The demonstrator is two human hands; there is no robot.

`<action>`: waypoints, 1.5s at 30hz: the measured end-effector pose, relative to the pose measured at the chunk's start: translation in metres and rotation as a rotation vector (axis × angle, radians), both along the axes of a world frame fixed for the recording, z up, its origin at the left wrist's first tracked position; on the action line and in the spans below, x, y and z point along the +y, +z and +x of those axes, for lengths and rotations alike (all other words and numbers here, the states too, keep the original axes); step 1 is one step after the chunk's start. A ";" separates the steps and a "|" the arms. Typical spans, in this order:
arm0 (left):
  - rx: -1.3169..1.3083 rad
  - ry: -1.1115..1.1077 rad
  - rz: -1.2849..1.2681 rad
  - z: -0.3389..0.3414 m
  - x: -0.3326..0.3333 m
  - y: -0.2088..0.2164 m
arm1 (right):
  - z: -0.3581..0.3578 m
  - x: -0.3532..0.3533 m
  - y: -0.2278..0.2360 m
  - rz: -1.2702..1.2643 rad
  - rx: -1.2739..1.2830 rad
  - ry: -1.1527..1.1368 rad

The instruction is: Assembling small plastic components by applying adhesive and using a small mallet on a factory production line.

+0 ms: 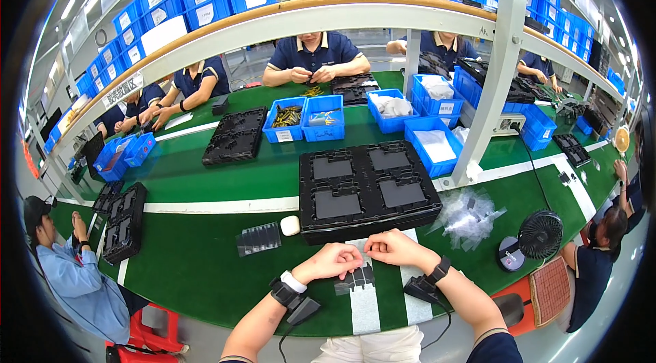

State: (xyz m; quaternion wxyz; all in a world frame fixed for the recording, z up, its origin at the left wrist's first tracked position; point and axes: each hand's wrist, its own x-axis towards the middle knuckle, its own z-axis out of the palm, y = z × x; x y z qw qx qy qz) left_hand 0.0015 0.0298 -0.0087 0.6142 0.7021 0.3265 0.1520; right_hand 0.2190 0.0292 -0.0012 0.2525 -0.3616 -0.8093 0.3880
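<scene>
While lying flat on a white band [365,312] at the near edge of the bench [205,284], partly covered by the left hand [333,260]: a thin dark film strip [359,282].
Dark grey and glossy, crossed by narrow pale lines; above its far side, left fingers bent downward, impossible to tell whether gripping it. Just to the right, the right hand [393,248], thumb and fingertips close together, again impossible to tell whether pinching anything. Directly beyond both hands, a stack of black trays [361,182] with grey rectangles, blocking the way toward the bench's far edge. Left of the stack, a white rounded case [290,226] and a clear sheet with dark strips [258,240]; right of it, a loose heap of transparent film [470,216]. Toward the bench's right end, a small black fan [540,233]; beyond the stack, a blue bin [441,168] beside a pale shelf post [503,76].
</scene>
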 end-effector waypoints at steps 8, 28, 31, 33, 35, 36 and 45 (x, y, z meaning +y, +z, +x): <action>-0.021 0.002 0.002 0.000 0.000 -0.001 | 0.000 -0.001 0.002 0.014 -0.009 0.002; 0.053 0.054 -0.006 0.002 -0.003 0.008 | 0.000 0.002 -0.006 0.043 0.027 0.009; 0.075 0.068 -0.015 0.005 -0.002 0.007 | 0.003 0.002 -0.008 0.057 0.050 0.015; 0.053 0.100 0.012 0.002 -0.002 0.007 | 0.000 0.002 -0.005 0.075 0.040 0.009; 0.040 0.077 -0.004 0.001 -0.002 0.007 | -0.001 0.002 -0.005 0.077 0.052 0.011; 0.058 0.090 -0.005 0.002 -0.003 0.008 | -0.001 0.002 -0.006 0.074 0.052 -0.001; 0.051 0.086 -0.004 0.004 -0.001 0.008 | 0.002 0.003 -0.008 0.099 0.005 0.007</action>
